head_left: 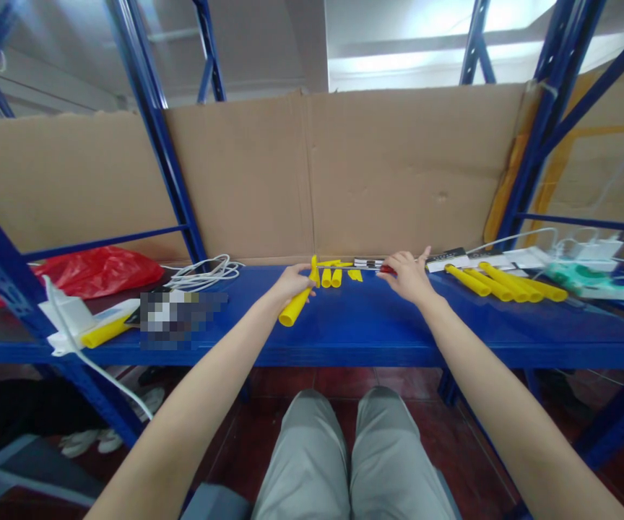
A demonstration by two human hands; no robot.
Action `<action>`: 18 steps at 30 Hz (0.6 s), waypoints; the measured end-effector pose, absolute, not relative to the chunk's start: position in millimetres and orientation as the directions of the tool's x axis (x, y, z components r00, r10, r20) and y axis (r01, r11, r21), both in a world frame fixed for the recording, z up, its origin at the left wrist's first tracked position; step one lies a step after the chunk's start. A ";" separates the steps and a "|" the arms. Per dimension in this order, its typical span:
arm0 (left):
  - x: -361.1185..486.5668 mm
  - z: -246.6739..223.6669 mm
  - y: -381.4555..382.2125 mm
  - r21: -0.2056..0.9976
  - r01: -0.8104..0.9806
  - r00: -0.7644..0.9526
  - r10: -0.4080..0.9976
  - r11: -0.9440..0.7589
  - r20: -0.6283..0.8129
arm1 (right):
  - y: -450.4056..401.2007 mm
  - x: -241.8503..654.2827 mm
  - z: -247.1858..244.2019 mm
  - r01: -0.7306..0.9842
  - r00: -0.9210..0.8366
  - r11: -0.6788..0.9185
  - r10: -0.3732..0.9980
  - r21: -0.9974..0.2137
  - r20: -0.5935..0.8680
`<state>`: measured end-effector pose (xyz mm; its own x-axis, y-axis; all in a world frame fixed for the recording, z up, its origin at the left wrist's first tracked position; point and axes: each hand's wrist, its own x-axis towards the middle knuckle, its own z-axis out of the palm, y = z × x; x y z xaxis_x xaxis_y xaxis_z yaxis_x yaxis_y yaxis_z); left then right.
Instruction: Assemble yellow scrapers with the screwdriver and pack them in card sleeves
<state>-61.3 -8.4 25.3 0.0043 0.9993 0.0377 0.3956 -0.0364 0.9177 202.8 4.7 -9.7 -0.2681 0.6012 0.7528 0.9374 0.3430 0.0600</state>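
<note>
My left hand [289, 283] is closed around a yellow tube [293, 310], its round near end tilted down toward me. A thin yellow piece [315, 269] stands up at the tube's far end. My right hand [406, 276] is closed on a screwdriver with a red handle [387, 269]. Its slim shaft points left toward the yellow piece; whether the tip touches it I cannot tell. Between my hands, two short yellow tubes [331, 278] lie side by side on the blue shelf [366, 318], with a small flat yellow piece [355, 275] to their right.
Several long yellow tubes [512, 285] lie at the right, near a green-and-white item [588, 280] and white cables. At the left are a coiled white cable [209, 270], a red plastic bag [106, 267] and a white power strip [107, 318]. A cardboard sheet [371, 173] closes off the back.
</note>
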 end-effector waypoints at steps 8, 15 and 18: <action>-69.2 20.2 3.7 0.910 0.412 -0.023 0.998 -0.048 0.063 | -3.6 187.5 -8.1 0.943 -0.288 0.331 0.790 0.019 0.541; -71.3 14.2 5.8 0.906 0.421 -0.044 0.997 -0.045 0.070 | -10.9 176.5 -6.4 0.952 -0.298 0.299 0.855 0.068 0.425; -72.8 9.3 9.3 0.909 0.413 -0.034 0.996 -0.057 0.077 | -9.8 177.7 -7.3 0.952 -0.293 0.304 0.858 0.041 0.422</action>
